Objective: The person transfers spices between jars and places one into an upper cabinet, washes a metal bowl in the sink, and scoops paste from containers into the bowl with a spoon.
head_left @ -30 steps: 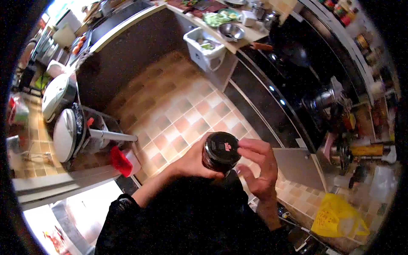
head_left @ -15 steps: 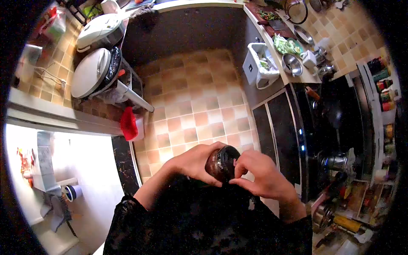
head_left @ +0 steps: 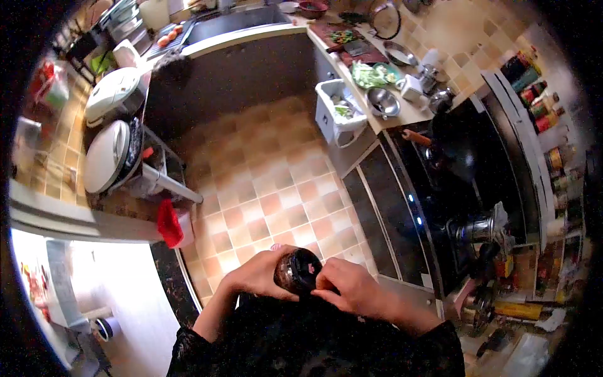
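A dark glass jar (head_left: 285, 275) is held in front of my body, its round black top (head_left: 304, 266) tilted up toward me. My left hand (head_left: 259, 274) is wrapped round the jar's side, the thumb along the lower edge. A small pink mark shows on the black top. My right hand (head_left: 353, 286) is closed, with its curled fingers and thumb at the right edge of the top, gripping the lid there. Its fingertips are partly hidden.
On the right are a black stove with a wok (head_left: 455, 157), a steel bowl (head_left: 383, 102), chopped greens (head_left: 370, 75) and a white bin (head_left: 339, 113). Bottles line the far right. A rice cooker (head_left: 113, 94) and a lidded bin (head_left: 107, 157) stand left.
The view has swung, so the sink and more of the counter show. Both hands and the jar appear lower and further left. The jar's top faces me more, with the pink mark plainer.
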Tool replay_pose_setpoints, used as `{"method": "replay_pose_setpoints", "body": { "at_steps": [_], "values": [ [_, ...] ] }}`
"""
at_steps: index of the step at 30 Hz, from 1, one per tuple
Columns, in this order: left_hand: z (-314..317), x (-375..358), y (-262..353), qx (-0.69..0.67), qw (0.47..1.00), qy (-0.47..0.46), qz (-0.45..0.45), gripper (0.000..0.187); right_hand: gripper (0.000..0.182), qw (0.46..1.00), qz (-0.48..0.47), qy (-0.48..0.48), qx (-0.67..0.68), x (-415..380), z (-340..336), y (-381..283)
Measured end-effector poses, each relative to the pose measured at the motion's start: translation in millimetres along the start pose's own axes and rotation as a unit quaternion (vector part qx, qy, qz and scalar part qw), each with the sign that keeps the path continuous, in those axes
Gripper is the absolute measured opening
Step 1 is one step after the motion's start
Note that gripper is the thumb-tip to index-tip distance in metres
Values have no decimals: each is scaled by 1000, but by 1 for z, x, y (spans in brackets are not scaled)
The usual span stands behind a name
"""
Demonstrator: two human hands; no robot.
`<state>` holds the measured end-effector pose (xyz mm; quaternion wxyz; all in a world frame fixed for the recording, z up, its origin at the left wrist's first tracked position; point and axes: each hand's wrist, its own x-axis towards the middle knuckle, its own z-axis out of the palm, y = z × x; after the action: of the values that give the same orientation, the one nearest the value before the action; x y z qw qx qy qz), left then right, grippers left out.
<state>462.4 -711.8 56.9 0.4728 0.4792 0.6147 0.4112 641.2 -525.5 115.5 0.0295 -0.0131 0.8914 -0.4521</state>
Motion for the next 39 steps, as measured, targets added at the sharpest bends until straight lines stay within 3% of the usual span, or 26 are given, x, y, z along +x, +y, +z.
{"method": "replay_pose_setpoints", "body": {
  "at_steps": [3,6,19,22,24,25,31,39],
  "values": [
    [2,13,-1,-3,1000,-10,6,92,23,995,-21,91,19,-2,-4,5],
    [3,26,-3,-10,999,-39,-15,91,22,997,-46,46,31,-7,-15,20],
    [17,69,-9,-22,993,-95,-63,104,23,997,-28,25,65,-36,-21,62],
    [20,74,-2,-43,993,-74,-78,104,24,996,-13,34,82,-39,-26,64],
    [25,75,-7,-112,989,-53,-82,102,28,989,-25,110,99,-41,-27,60],
    [26,78,-3,-69,995,-44,-63,100,30,983,-33,146,106,-42,-26,58],
    [37,84,10,-86,993,-45,-74,95,31,979,-24,171,107,-53,-5,70],
    [41,89,-4,-42,995,-74,-52,95,25,976,15,126,179,-67,-6,69]
  ]
}}
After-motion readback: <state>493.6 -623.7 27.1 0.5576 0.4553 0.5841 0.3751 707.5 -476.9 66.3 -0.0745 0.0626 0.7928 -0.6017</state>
